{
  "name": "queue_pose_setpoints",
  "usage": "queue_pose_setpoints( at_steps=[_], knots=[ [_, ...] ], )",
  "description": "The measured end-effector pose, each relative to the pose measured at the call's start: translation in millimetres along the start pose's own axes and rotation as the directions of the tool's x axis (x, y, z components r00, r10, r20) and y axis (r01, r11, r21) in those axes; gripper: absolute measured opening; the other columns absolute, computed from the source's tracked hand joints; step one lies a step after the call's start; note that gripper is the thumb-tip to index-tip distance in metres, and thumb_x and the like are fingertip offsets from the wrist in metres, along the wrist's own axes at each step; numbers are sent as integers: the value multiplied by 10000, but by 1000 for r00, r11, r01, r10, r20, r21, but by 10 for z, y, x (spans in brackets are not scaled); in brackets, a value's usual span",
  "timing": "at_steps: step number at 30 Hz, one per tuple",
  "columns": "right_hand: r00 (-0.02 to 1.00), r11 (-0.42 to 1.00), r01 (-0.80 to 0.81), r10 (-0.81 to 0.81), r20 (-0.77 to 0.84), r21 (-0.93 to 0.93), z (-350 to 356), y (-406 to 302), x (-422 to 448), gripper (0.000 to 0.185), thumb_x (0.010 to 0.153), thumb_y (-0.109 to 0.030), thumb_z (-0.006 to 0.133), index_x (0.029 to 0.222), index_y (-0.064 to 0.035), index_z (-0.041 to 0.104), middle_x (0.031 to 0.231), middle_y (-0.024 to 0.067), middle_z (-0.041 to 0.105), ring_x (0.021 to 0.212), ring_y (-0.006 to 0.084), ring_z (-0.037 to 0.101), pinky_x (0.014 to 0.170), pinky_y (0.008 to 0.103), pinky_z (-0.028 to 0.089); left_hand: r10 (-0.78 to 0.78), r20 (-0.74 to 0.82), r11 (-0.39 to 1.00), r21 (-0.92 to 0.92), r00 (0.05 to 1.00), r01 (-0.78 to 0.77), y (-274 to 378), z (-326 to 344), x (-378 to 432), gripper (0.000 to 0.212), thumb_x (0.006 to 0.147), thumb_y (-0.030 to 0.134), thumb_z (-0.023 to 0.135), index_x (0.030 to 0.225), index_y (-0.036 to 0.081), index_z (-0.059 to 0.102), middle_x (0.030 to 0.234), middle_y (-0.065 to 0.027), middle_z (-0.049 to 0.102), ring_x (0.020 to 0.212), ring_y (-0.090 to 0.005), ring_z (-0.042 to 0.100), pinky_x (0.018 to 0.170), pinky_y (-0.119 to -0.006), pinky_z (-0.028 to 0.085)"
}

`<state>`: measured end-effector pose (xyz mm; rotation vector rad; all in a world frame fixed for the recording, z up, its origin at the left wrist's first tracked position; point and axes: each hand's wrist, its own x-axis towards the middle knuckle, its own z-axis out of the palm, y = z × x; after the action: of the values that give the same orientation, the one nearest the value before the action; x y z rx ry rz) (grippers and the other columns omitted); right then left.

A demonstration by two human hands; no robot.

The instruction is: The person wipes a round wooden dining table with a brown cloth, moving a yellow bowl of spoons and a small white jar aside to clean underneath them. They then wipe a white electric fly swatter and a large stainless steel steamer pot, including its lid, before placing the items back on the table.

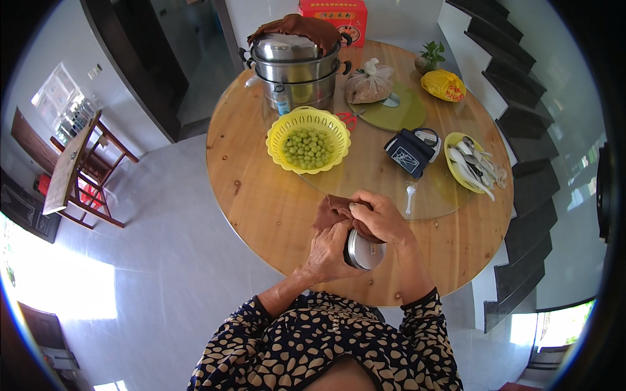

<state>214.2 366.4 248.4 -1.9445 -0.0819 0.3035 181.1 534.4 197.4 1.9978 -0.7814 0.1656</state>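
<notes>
My left hand [328,254] grips a cylindrical container with a silvery lid [366,250], tilted so that the lid faces me. Bunched in my right hand [382,218] is a brown cloth [337,211], pressed against the container's far side. Part of the cloth also hangs over the fingers of my left hand. Both hands are above the near part of the round wooden table [259,229]. The container's body is mostly hidden by my left hand and the cloth.
Beyond my hands stands a yellow colander [274,146] of green grapes [308,146]. Behind it is a stacked steel steamer pot [298,88]. To the right are a dark blue pouch [407,155], a wrapped white plastic spoon [410,198] and a yellow basket of spoons [452,171].
</notes>
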Motion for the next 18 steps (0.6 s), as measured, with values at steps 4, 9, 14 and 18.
queue_pose_setpoints(
  at_steps=[4,9,14,18],
  knots=[
    [999,779,3,19,-29,627,49,139,-174,331,930,-262,550,1121,5,585,1001,58,632,850,130,597,760,257,489,23,-70,951,-306,997,-43,-33,-35,26,859,550,219,894,1260,46,442,1209,-161,533,1125,-305,547,928,-399,463],
    [938,498,340,-117,-327,798,410,371,-275,499,949,-288,505,1332,17,406,1249,121,522,1128,181,512,979,328,407,-218,-38,853,-493,975,171,-80,-82,66,848,564,167,891,1268,30,437,1158,-117,585,1082,-209,581,914,-346,485],
    [801,824,483,-279,-530,296,744,225,-521,550,997,-390,423,1359,19,355,1224,114,462,1067,189,472,938,330,395,-394,-22,555,-802,919,220,-36,-142,191,863,576,97,877,1302,38,413,1154,-93,593,1068,-176,578,928,-323,489],
    [878,875,373,-225,-423,309,889,358,-714,659,1006,-419,386,1467,5,181,1383,127,375,1210,211,430,1028,338,350,-406,-23,407,-899,914,158,29,-236,254,879,567,47,860,1319,32,406,1168,-85,584,1074,-182,578,946,-329,480]
  ],
)
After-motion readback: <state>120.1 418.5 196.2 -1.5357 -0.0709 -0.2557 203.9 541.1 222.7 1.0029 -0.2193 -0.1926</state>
